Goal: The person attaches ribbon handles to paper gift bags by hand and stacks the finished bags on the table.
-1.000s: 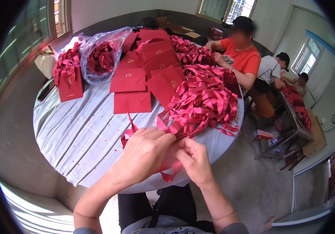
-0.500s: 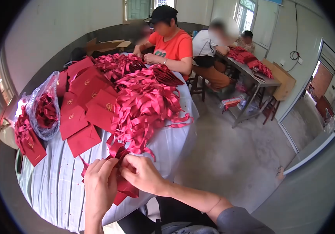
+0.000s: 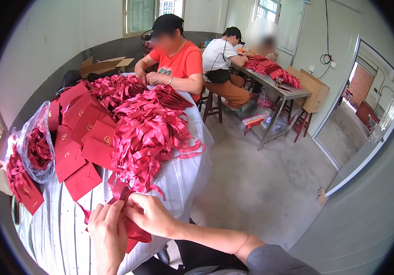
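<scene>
Close in front of me, my left hand (image 3: 106,233) grips a red envelope (image 3: 137,233) from its left side, fingers bent over it. My right hand (image 3: 150,213) pinches a dark-red satin ribbon (image 3: 121,191) at the envelope's upper part; the fingertips are partly hidden. Beyond my hands lies a large heap of shiny red ribbons (image 3: 149,133) attached to stacked envelopes. Left of that heap, several red envelopes with gold emblems (image 3: 99,143) overlap on the white tablecloth (image 3: 68,224).
A clear plastic bag (image 3: 38,156) of ribboned pieces stands at the table's left. Across the table sits a person in a red shirt (image 3: 178,62). More people work at a metal table (image 3: 288,91) with red pieces. A glass door (image 3: 362,110) is at right.
My view has turned slightly right, so the scene shifts left and a little down. Both hands stay together on the envelope and ribbon, with little change of grip.
</scene>
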`<action>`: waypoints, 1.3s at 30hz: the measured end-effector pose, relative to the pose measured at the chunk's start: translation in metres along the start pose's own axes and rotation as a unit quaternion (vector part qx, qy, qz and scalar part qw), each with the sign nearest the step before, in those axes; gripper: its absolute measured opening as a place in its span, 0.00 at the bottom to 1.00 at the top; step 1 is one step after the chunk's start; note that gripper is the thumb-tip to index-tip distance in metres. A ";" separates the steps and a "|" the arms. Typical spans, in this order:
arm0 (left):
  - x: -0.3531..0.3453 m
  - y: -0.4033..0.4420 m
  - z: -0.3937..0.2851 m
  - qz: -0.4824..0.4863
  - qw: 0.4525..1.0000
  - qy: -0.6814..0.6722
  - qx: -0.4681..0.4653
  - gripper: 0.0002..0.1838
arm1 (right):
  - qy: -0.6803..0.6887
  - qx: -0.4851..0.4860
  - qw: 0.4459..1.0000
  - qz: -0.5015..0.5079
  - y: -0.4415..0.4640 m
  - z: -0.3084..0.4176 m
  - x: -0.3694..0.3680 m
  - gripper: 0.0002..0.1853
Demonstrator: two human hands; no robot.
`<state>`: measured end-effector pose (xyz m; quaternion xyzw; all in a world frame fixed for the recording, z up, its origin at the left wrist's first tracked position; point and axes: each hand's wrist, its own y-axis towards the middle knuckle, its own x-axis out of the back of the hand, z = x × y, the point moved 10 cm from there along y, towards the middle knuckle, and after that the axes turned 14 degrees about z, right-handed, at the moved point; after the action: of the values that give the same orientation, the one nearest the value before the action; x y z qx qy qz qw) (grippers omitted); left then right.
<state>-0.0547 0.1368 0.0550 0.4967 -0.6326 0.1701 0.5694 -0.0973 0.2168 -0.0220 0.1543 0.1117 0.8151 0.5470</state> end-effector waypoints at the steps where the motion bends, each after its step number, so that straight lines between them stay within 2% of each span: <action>1: 0.000 0.000 0.002 0.006 0.999 -0.016 0.031 0.11 | -0.001 -0.001 1.000 0.001 -0.001 -0.003 0.000 0.06; 3: -0.002 0.000 0.007 0.006 0.999 -0.022 0.026 0.11 | -0.184 0.049 0.982 -0.013 -0.001 0.016 -0.001 0.07; 4: -0.003 0.000 0.009 0.011 0.999 -0.028 0.020 0.11 | -0.182 0.049 0.982 -0.011 -0.002 0.020 -0.001 0.07; 6: 0.000 -0.002 0.007 0.010 0.999 -0.028 0.021 0.11 | -0.287 0.101 0.950 -0.069 -0.013 0.050 0.008 0.12; 7: 0.002 -0.002 0.006 0.006 0.999 -0.030 0.020 0.11 | -0.311 0.099 0.944 -0.057 -0.012 0.052 0.009 0.18; 8: 0.001 -0.002 0.007 0.007 0.999 -0.032 0.023 0.11 | -0.311 0.096 0.944 -0.053 -0.010 0.052 0.013 0.18; 10: -0.002 -0.003 0.008 0.023 0.999 -0.040 0.025 0.11 | -0.311 0.163 0.936 -0.012 -0.008 0.061 0.010 0.20; 11: -0.002 -0.004 0.009 0.013 0.999 -0.047 0.021 0.11 | -0.307 0.135 0.942 0.018 -0.005 0.053 0.009 0.21; 13: -0.003 -0.009 0.016 -0.008 0.998 -0.056 0.035 0.13 | -0.331 0.175 0.927 0.040 0.000 0.067 0.009 0.19; 14: -0.006 -0.011 0.022 -0.001 0.997 -0.058 0.053 0.12 | -0.352 0.195 0.914 0.056 0.004 0.075 0.007 0.15; 16: -0.003 -0.011 0.018 -0.013 0.998 -0.062 0.022 0.12 | -0.366 0.205 0.901 0.108 0.019 0.074 0.004 0.07; 18: -0.003 -0.011 0.023 -0.022 0.996 -0.081 0.014 0.13 | -0.377 0.176 0.891 0.180 0.035 0.071 -0.002 0.03; 20: -0.001 -0.011 0.021 -0.027 0.998 -0.064 -0.006 0.14 | -0.368 0.164 0.882 0.245 0.042 0.067 -0.013 0.05; 22: -0.002 -0.012 0.020 -0.017 0.998 -0.065 -0.011 0.15 | -0.359 0.103 0.861 0.344 0.053 0.051 -0.024 0.07; 23: -0.001 -0.013 0.019 -0.019 0.998 -0.057 -0.009 0.16 | -0.344 0.011 0.840 0.419 0.060 0.037 -0.029 0.08; 24: 0.000 -0.012 0.017 -0.020 0.999 -0.049 -0.011 0.16 | -0.309 -0.024 0.836 0.453 0.064 0.031 -0.032 0.08; 25: 0.000 -0.013 0.016 -0.049 0.998 -0.036 -0.031 0.13 | -0.273 -0.060 0.829 0.485 0.065 0.027 -0.035 0.08; 26: 0.001 -0.014 0.015 -0.051 0.998 -0.030 -0.033 0.12 | -0.262 -0.078 0.840 0.469 0.072 0.017 -0.032 0.08; 28: 0.002 -0.012 0.010 -0.056 0.998 -0.022 -0.032 0.10 | -0.272 -0.098 0.813 0.506 0.068 0.027 -0.037 0.08; 30: 0.001 -0.011 0.006 -0.051 0.998 -0.016 -0.037 0.10 | -0.304 -0.114 0.804 0.498 0.068 0.026 -0.035 0.07; 32: 0.000 -0.010 0.010 -0.038 0.998 -0.035 -0.024 0.10 | -0.275 -0.129 0.845 0.441 0.071 0.025 -0.028 0.07; 33: 0.001 -0.010 0.011 -0.039 0.998 -0.037 -0.024 0.10 | -0.253 -0.107 0.865 0.419 0.073 0.019 -0.028 0.07; 34: 0.000 -0.010 0.015 -0.035 0.998 -0.051 -0.014 0.10 | -0.256 -0.108 0.864 0.421 0.069 0.008 -0.029 0.07; 36: -0.001 -0.010 0.019 -0.033 0.997 -0.064 -0.004 0.09 | -0.128 -0.045 0.931 0.338 0.074 0.015 -0.020 0.06; 37: 0.000 -0.009 0.020 -0.032 0.997 -0.073 -0.002 0.09 | -0.131 -0.025 0.933 0.334 0.076 0.011 -0.020 0.05; 39: -0.001 -0.009 0.020 -0.019 0.996 -0.082 0.006 0.08 | -0.074 -0.029 0.966 0.247 0.082 0.021 -0.002 0.07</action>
<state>-0.0582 0.1180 0.0449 0.5241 -0.6666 0.1216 0.5159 -0.1595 0.1848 0.0257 0.2210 0.0061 0.9140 0.3400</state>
